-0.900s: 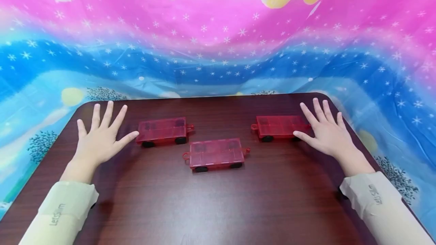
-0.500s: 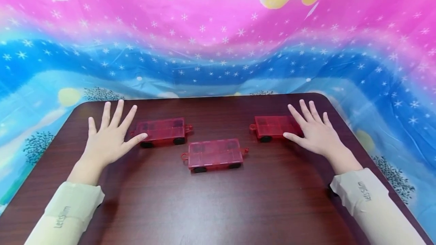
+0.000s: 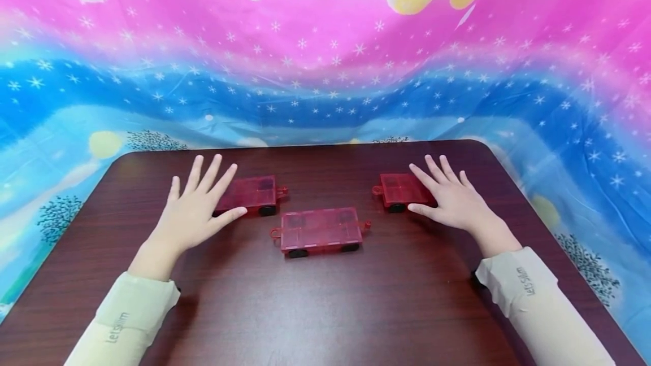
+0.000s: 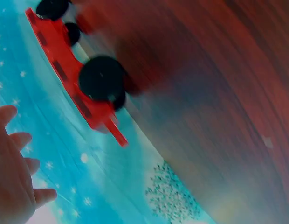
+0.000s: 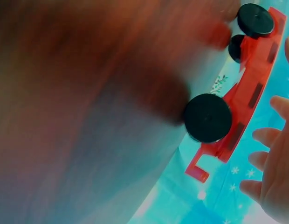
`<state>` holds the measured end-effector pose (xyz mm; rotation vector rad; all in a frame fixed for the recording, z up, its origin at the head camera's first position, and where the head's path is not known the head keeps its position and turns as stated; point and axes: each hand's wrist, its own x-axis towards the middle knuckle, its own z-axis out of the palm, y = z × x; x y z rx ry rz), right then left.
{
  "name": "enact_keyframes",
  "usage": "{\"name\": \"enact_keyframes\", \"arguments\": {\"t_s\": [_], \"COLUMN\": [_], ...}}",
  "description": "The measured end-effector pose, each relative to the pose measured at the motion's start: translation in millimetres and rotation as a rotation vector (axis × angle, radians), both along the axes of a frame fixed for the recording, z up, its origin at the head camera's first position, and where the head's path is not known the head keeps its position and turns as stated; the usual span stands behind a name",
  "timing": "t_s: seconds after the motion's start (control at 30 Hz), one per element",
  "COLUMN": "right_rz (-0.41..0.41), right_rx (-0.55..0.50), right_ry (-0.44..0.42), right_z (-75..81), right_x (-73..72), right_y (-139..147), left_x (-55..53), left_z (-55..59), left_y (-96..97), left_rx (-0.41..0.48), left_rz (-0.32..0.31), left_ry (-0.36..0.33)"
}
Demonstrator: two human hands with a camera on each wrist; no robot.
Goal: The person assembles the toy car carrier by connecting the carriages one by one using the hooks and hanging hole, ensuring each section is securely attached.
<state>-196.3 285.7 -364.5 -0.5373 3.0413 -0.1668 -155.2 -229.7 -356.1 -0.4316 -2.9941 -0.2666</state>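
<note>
Three translucent red toy wagons with black wheels and end couplings are on the dark wooden table. My left hand [image 3: 191, 216], fingers spread, hovers over the left end of the left wagon [image 3: 259, 192] and hides part of it. On the other side, my right hand [image 3: 452, 202] is spread the same way and covers the right end of the right wagon [image 3: 400, 190]. Between them and nearer to me stands the middle wagon [image 3: 321, 229], untouched. In the left wrist view a wagon [image 4: 65, 70] shows side-on beside my fingers; a hooked wagon [image 5: 249, 93] appears likewise in the right wrist view.
The wooden table [image 3: 325, 309] has rounded far corners. Behind it and along its sides hangs a pink and blue cloth [image 3: 325, 61] printed with snowflakes and trees. Rolled pale sleeves [image 3: 137, 304] cover both forearms.
Both hands have moved inward, the left one to the right and the right one to the left, and now cover more of the outer wagons. The wagons have stayed in place.
</note>
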Motion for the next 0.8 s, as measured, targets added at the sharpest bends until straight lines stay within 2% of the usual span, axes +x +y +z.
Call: {"name": "enact_keyframes", "arguments": {"t_s": [0.33, 0.63, 0.8], "right_rz": [0.055, 0.079, 0.083], "right_rx": [-0.032, -0.051, -0.055], "right_ry": [-0.078, -0.100, -0.107], "right_z": [-0.3, -5.0, -4.3], "right_x": [-4.9, -7.9, -10.9], "right_y": [-16.4, -23.1, -25.6], "left_x": [4.4, 8.4, 9.2], "left_z": [0.7, 1.3, -0.7], "left_y": [34.0, 63.2, 74.3], "left_rx": [0.041, 0.085, 0.118], "left_rz": [-0.211, -0.335, -0.381], "left_ry": [-0.022, -0.077, -0.125]}}
